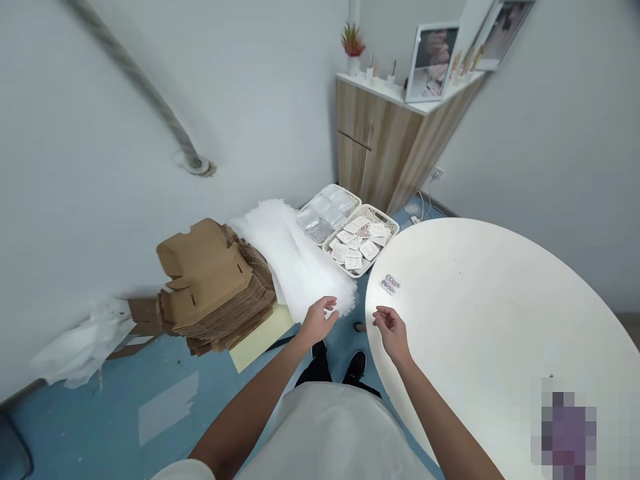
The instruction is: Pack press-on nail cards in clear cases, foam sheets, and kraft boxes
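My left hand (320,320) hovers at the near edge of a stack of thin white sheets (295,260); its fingers are curved, thumb apart, with nothing in them. Over the left rim of the round white table (500,300) is my right hand (393,330), fingers loosely bent and nothing visible in them. Just beyond it lies a small flat pack (390,285) with two rows of small purplish pieces. Further off, a white basket (395,223) holds many small white cards (369,249). Beside it, a second basket (356,197) contains clear plastic packets (330,207).
Flattened brown cardboard boxes (210,280) are piled left of the sheets, above a pale yellow board (260,337). White plastic wrapping (85,343) lies far left. A wood-grain cabinet (380,147) bears picture frames (434,60) and a potted plant (353,50). White cables (423,207) run behind the table.
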`<state>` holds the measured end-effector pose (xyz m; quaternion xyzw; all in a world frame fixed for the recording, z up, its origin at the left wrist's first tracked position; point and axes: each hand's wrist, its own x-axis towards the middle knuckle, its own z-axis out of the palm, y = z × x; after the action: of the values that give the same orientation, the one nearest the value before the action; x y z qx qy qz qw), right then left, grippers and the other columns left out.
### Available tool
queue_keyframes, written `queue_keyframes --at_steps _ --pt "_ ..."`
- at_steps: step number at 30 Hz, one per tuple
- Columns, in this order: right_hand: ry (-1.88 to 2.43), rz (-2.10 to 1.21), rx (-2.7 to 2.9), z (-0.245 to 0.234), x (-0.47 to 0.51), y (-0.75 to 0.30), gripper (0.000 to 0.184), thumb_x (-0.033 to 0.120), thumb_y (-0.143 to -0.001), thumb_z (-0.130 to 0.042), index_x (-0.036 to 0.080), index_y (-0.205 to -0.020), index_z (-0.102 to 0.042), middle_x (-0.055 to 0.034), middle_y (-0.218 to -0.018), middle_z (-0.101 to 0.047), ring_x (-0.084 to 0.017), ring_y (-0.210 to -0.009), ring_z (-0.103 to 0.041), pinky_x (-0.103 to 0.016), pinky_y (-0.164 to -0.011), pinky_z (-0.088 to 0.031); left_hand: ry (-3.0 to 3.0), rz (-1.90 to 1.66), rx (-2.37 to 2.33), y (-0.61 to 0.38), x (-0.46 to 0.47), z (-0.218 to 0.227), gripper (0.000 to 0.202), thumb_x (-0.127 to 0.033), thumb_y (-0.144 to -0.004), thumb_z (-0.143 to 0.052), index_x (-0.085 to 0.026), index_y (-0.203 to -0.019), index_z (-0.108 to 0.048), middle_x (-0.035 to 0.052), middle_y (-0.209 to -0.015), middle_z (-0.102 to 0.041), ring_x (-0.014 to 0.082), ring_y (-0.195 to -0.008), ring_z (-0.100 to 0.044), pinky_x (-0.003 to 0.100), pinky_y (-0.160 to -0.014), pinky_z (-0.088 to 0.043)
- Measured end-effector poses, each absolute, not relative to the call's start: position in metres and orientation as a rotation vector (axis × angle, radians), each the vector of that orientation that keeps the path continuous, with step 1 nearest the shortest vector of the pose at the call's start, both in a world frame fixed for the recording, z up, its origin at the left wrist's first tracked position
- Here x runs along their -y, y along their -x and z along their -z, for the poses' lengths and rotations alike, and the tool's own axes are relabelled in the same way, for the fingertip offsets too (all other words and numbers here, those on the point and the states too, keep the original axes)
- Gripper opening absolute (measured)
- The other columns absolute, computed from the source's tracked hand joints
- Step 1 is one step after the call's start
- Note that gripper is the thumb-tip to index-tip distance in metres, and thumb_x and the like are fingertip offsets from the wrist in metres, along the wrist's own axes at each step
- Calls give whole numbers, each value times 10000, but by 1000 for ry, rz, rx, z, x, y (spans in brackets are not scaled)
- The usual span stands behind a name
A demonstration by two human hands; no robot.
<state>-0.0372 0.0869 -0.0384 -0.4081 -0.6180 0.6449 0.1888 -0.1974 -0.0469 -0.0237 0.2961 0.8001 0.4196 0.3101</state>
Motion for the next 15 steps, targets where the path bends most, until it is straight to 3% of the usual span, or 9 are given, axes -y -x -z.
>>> queue_keyframes --at_steps 7,15 --pt "1089 -1798 1793 30 -77 102 367 471 -696 -555 181 -920 -573 -63 -840 -621 -168 -692 -572 -333 -653 -477 -728 -1145 -2151 252 77 14 300 -270 -735 -538 -192 -1025 -536 60 -1029 -591 154 -893 -561 296 -749 -468" --pt "1090 -1701 1842 11 -78 182 294 384 -685 -571 195 -910 -577 -74 -957 -613 -188 -862 -562 -352 -782 -445 -826 -1086 -2147 327 65 -9 389 -333 -701 -597 -188 -1056 -532 86 -1111 -555 190 -933 -557 303 -762 -462"
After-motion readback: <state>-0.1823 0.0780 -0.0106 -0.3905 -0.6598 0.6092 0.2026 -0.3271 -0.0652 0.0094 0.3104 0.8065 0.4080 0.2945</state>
